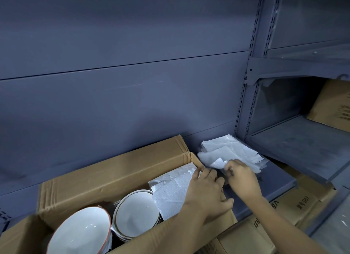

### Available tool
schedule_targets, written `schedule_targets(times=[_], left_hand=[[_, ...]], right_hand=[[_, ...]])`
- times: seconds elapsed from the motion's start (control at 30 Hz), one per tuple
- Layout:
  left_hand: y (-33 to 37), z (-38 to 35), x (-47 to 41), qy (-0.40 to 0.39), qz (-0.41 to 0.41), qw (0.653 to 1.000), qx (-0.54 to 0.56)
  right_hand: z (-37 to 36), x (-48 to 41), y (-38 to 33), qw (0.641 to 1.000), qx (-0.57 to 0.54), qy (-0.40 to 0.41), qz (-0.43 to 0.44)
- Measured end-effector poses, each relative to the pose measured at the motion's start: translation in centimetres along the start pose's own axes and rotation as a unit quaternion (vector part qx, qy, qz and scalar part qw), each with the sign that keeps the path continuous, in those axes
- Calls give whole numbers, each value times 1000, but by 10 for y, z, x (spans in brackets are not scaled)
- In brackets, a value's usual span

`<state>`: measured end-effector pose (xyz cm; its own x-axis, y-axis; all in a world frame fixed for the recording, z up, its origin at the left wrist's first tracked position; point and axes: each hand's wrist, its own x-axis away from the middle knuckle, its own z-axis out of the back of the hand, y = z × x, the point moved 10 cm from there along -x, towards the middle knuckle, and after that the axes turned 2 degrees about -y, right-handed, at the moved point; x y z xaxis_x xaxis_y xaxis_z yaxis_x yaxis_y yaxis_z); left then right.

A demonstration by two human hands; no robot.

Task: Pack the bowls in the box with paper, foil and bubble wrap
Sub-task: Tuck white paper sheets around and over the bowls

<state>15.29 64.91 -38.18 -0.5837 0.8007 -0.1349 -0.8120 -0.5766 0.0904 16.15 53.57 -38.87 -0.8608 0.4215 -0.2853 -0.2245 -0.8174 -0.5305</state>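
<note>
— Cardboard, brown and open at the top: this is the box (106, 180), standing on a grey shelf (265, 180). How much is packed already?

— I think the work is in the middle. Two bowls show inside. One bowl with a reddish rim (81, 233) leans at the near left, and beside it, more to the right, a stack of bowls with a dark rim (136, 214) stands in the box. A crumpled white sheet (172, 193) lies at the right end of the box, next to this stack.

— And the hands?

— The left hand (206, 195) rests on the right edge of the box, fingers spread and stretched toward the sheets. The right hand (242, 178) has its grip pressed together on the corner of one sheet from the pile of wrapping sheets (233, 151), which lies on the shelf just beside the box.

— Is that paper or foil?

— I cannot tell; it is thin, pale and a little shiny.

— What is left?

— In my judgement, the visible bowls are still bare, so they need wrapping or padding, and the box flaps are not closed yet.
</note>
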Motion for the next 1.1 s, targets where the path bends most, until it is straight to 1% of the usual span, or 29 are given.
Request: schedule_targets(times=[0.03,0.1,0.2,0.3,0.4,0.47,0.53,0.77,0.83,0.93,1.03,1.1], left_hand=[[-1,-1,0,-1,1,1000,0],[-1,-2,0,-1,0,1000,-3],[-1,-2,0,-4,3,1000,-5],[-1,-1,1,-10,11,1000,1],[0,0,2,-14,13,1000,3],[1,0,3,-20,14,1000,5],[0,-2,3,-25,12,1000,4],[-1,-2,1,-22,12,1000,-3],[-1,-1,1,-20,15,1000,5],[0,-1,1,-24,16,1000,5],[-1,-1,1,-23,17,1000,2],[-1,-1,1,-23,15,1000,-1]], right_hand=[[9,-1,3,999,-23,28,-7],[17,-1,7,998,-48,39,-21],[12,-2,9,999,-37,-6,-26],[5,-4,8,1000,1,-26,8],[-12,-6,6,995,43,-79,45],[-28,-1,2,987,45,-134,80],[-39,3,2,977,51,-180,97],[-59,6,11,960,18,-265,86],[-61,8,15,960,26,-263,91],[-57,9,24,967,50,-238,77],[-45,7,32,972,134,-184,52],[-40,4,36,976,149,-156,32]])
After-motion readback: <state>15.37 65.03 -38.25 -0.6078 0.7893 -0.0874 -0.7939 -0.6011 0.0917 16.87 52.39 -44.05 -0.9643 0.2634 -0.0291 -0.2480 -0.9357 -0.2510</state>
